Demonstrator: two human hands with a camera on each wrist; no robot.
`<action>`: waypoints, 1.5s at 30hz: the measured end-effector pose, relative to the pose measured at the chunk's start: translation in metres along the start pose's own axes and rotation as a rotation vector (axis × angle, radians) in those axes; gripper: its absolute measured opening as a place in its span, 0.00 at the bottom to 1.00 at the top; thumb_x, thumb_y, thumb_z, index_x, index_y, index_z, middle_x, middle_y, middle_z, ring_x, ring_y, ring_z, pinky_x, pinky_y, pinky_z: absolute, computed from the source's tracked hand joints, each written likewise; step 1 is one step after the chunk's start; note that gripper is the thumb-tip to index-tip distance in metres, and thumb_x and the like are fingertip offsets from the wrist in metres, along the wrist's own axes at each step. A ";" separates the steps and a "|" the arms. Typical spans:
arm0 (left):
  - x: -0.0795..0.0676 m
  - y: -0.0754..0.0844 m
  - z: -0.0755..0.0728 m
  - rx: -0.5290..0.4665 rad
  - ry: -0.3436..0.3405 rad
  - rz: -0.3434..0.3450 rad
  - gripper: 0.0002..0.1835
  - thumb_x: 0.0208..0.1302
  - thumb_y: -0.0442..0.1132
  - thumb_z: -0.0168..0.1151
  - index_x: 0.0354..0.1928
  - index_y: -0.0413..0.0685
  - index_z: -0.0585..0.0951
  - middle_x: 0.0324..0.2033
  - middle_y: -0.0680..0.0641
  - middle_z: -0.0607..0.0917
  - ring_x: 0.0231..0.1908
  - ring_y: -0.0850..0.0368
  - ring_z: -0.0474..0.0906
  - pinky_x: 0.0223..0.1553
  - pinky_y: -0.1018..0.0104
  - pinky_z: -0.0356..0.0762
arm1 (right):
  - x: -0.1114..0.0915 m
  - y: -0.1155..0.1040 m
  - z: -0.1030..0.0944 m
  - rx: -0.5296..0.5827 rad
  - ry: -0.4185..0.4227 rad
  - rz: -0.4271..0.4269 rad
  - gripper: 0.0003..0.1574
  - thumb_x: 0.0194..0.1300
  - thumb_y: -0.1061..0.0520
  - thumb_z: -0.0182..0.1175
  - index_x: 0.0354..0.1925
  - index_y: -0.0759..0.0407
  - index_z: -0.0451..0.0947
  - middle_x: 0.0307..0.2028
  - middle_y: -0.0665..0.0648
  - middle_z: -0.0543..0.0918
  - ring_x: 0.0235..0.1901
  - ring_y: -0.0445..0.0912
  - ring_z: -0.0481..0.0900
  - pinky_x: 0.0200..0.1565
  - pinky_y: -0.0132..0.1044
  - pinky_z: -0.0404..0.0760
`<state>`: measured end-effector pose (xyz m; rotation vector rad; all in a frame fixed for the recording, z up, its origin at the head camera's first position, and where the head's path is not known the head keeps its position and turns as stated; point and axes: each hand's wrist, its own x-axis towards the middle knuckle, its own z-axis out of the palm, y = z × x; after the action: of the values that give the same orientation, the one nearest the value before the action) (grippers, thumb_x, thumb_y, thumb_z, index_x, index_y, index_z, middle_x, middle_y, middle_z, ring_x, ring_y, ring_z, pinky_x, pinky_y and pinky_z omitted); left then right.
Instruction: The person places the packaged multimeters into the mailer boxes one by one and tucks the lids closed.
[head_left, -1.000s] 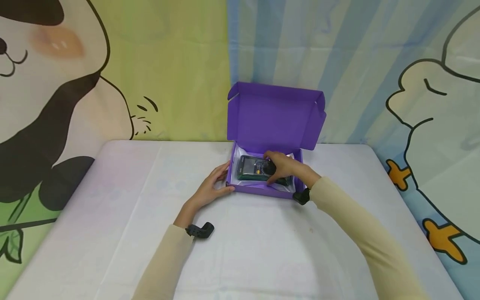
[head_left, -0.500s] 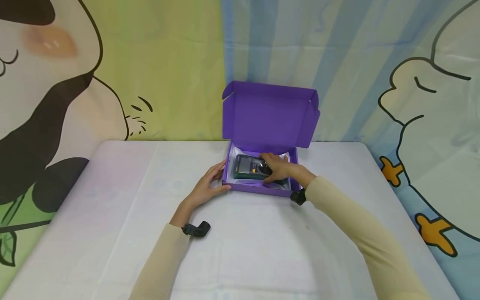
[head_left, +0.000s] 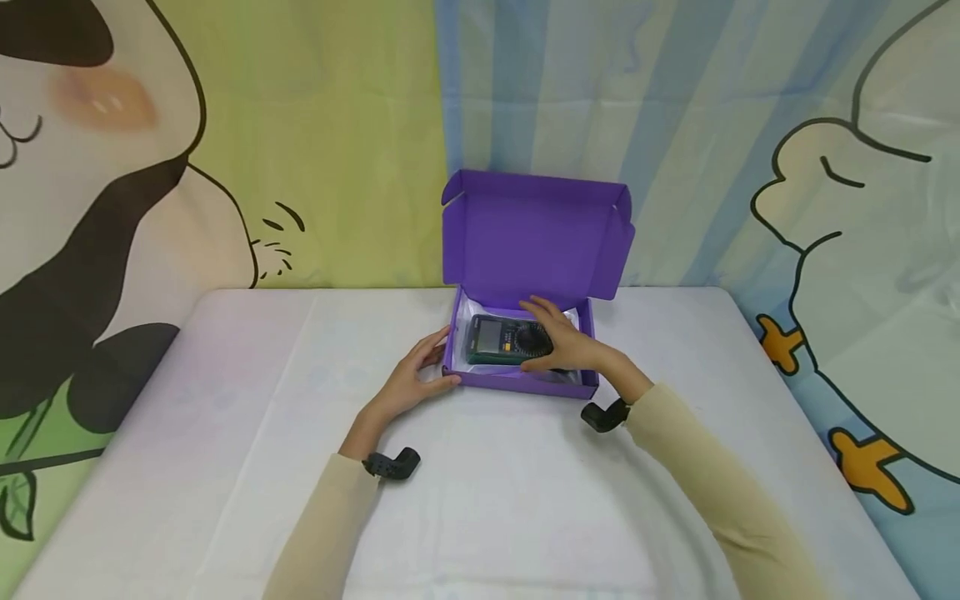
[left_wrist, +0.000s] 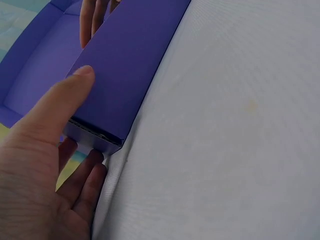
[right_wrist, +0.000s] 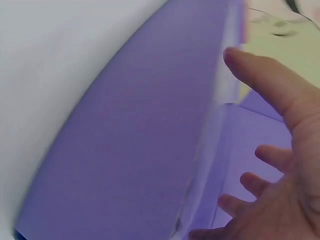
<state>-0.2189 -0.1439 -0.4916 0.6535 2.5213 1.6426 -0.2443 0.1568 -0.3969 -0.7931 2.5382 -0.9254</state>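
A dark green multimeter with a grey screen and a round dial lies in an open purple cardboard box. White wrapping lines the inside around it. My left hand holds the box's near left corner. In the left wrist view its thumb lies along the front wall and the other fingers bend round the side. Over the multimeter's right part, my right hand is spread with nothing gripped. The right wrist view shows that hand's fingers apart above the box, the multimeter hidden there.
The box's lid stands raised at the back, close to the printed cloth backdrop. A white cloth covers the table. Black wrist cameras sit on both wrists.
My right hand has let go of the multimeter, widened its fingers and lifted slightly, so the dial shows. The left hand keeps its place on the box corner.
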 end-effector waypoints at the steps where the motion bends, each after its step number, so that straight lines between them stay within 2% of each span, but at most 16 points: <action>1: 0.000 0.001 0.000 -0.002 -0.003 -0.006 0.45 0.52 0.49 0.69 0.70 0.71 0.55 0.69 0.55 0.59 0.64 0.52 0.65 0.65 0.58 0.63 | -0.004 0.000 0.000 0.034 0.031 -0.009 0.63 0.52 0.51 0.70 0.73 0.53 0.40 0.72 0.60 0.35 0.71 0.60 0.37 0.65 0.67 0.48; 4: 0.001 0.005 -0.003 -0.050 -0.012 -0.012 0.45 0.52 0.45 0.70 0.70 0.68 0.56 0.69 0.55 0.59 0.65 0.51 0.64 0.66 0.57 0.62 | -0.014 0.001 0.000 0.066 0.119 -0.051 0.60 0.52 0.53 0.70 0.72 0.52 0.44 0.72 0.60 0.36 0.71 0.60 0.39 0.63 0.66 0.54; 8: 0.000 0.023 -0.007 -0.156 -0.024 0.028 0.45 0.53 0.36 0.69 0.71 0.52 0.56 0.70 0.48 0.59 0.66 0.44 0.61 0.66 0.50 0.60 | -0.028 0.003 0.003 0.071 0.239 -0.107 0.53 0.52 0.55 0.70 0.70 0.52 0.52 0.72 0.58 0.37 0.71 0.60 0.41 0.61 0.65 0.59; 11: -0.001 0.039 -0.009 -0.194 -0.024 0.034 0.44 0.55 0.33 0.66 0.70 0.44 0.53 0.69 0.41 0.58 0.66 0.39 0.59 0.65 0.47 0.60 | -0.037 0.007 0.004 0.099 0.319 -0.137 0.49 0.52 0.57 0.69 0.68 0.53 0.57 0.72 0.57 0.40 0.71 0.58 0.42 0.61 0.66 0.59; 14: -0.002 0.047 -0.009 -0.174 -0.013 0.022 0.42 0.60 0.36 0.63 0.71 0.44 0.51 0.69 0.38 0.56 0.66 0.37 0.56 0.64 0.44 0.59 | -0.045 0.009 0.001 0.116 0.423 -0.156 0.45 0.53 0.60 0.69 0.66 0.56 0.60 0.72 0.58 0.42 0.71 0.57 0.42 0.62 0.67 0.56; 17: 0.000 0.053 -0.011 -0.130 -0.005 -0.002 0.40 0.63 0.39 0.60 0.71 0.47 0.49 0.70 0.40 0.52 0.68 0.38 0.51 0.65 0.42 0.57 | -0.053 0.003 -0.009 0.180 0.536 -0.156 0.42 0.52 0.66 0.67 0.64 0.63 0.61 0.71 0.63 0.42 0.70 0.60 0.41 0.64 0.67 0.51; 20: 0.005 0.067 -0.018 -0.096 0.005 -0.027 0.39 0.65 0.40 0.57 0.72 0.49 0.48 0.71 0.42 0.49 0.70 0.39 0.46 0.66 0.41 0.53 | -0.060 -0.007 -0.024 0.272 0.624 -0.140 0.43 0.52 0.71 0.64 0.64 0.69 0.58 0.70 0.66 0.39 0.70 0.61 0.39 0.67 0.64 0.46; 22: 0.012 0.077 -0.022 -0.068 0.015 -0.035 0.40 0.65 0.42 0.57 0.72 0.52 0.46 0.71 0.44 0.47 0.69 0.38 0.46 0.66 0.40 0.53 | -0.065 -0.013 -0.036 0.329 0.658 -0.108 0.45 0.53 0.72 0.63 0.66 0.69 0.54 0.70 0.66 0.37 0.71 0.60 0.38 0.68 0.62 0.44; 28: 0.033 0.113 -0.039 -0.040 0.098 -0.015 0.42 0.65 0.39 0.57 0.73 0.52 0.44 0.71 0.46 0.44 0.68 0.37 0.49 0.67 0.40 0.51 | -0.067 -0.011 -0.064 0.498 0.679 0.028 0.51 0.56 0.69 0.62 0.71 0.59 0.47 0.73 0.52 0.34 0.73 0.52 0.37 0.71 0.51 0.48; 30: 0.035 0.117 -0.046 -0.042 0.130 -0.045 0.43 0.65 0.42 0.57 0.73 0.53 0.42 0.72 0.48 0.42 0.69 0.38 0.47 0.68 0.41 0.50 | -0.060 -0.006 -0.066 0.554 0.669 0.055 0.53 0.56 0.68 0.63 0.72 0.54 0.46 0.74 0.48 0.35 0.73 0.49 0.37 0.71 0.48 0.48; 33: 0.040 0.126 -0.053 -0.069 0.139 -0.109 0.46 0.66 0.45 0.55 0.73 0.52 0.36 0.73 0.47 0.39 0.71 0.40 0.42 0.69 0.43 0.48 | -0.055 -0.010 -0.068 0.602 0.641 0.096 0.55 0.56 0.66 0.63 0.72 0.50 0.44 0.74 0.47 0.37 0.73 0.47 0.37 0.71 0.47 0.47; 37: 0.057 0.127 -0.061 -0.096 0.108 -0.133 0.48 0.66 0.45 0.55 0.72 0.46 0.30 0.73 0.42 0.36 0.72 0.44 0.34 0.71 0.50 0.41 | -0.051 -0.024 -0.071 0.596 0.606 0.090 0.58 0.56 0.65 0.63 0.73 0.45 0.39 0.73 0.46 0.35 0.73 0.49 0.34 0.72 0.51 0.41; 39: 0.070 0.120 -0.064 -0.071 0.092 -0.129 0.49 0.66 0.45 0.55 0.72 0.47 0.30 0.73 0.42 0.38 0.72 0.47 0.34 0.72 0.51 0.39 | -0.050 -0.025 -0.073 0.589 0.606 0.072 0.61 0.56 0.64 0.63 0.73 0.41 0.35 0.73 0.45 0.32 0.73 0.51 0.33 0.71 0.54 0.38; 42: 0.086 0.112 -0.061 -0.027 0.074 -0.110 0.49 0.65 0.47 0.55 0.72 0.50 0.31 0.72 0.42 0.40 0.72 0.47 0.37 0.71 0.48 0.43 | -0.052 -0.021 -0.075 0.598 0.620 0.086 0.66 0.56 0.64 0.63 0.72 0.37 0.28 0.72 0.44 0.27 0.73 0.51 0.32 0.71 0.55 0.37; 45: 0.087 0.111 -0.066 0.027 0.073 -0.114 0.48 0.64 0.50 0.55 0.72 0.53 0.32 0.72 0.42 0.43 0.72 0.45 0.42 0.68 0.45 0.52 | -0.045 -0.019 -0.072 0.641 0.597 0.123 0.67 0.57 0.63 0.63 0.71 0.35 0.24 0.72 0.43 0.25 0.73 0.49 0.31 0.71 0.54 0.41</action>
<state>-0.2817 -0.1297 -0.3500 0.4512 2.5817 1.6258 -0.2354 0.2066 -0.3270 -0.1701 2.4159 -2.0159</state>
